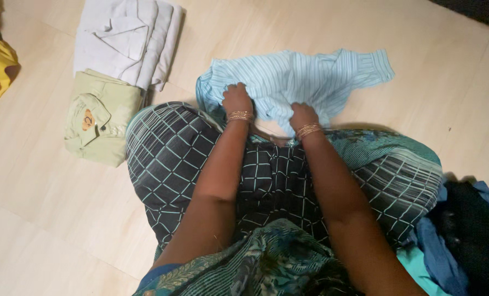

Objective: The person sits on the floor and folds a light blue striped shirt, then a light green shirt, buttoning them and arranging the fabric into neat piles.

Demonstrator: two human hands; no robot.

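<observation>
Stripes of pale blue ran across the shirt (299, 82) I gripped, crumpled on the floor (47, 219) just beyond my knees. My left hand (237, 99) had its fingers closed on the cloth near the collar end; my right hand (303, 115) bunched it likewise, close beside. To the left lay a folded green shirt (99, 118) touching a folded white stack (126, 38). Dark clothes (469, 235) were heaped at my right.

Both hands (237, 98) (303, 115) grip striped shirt (310, 74) — floor (431, 82).
</observation>
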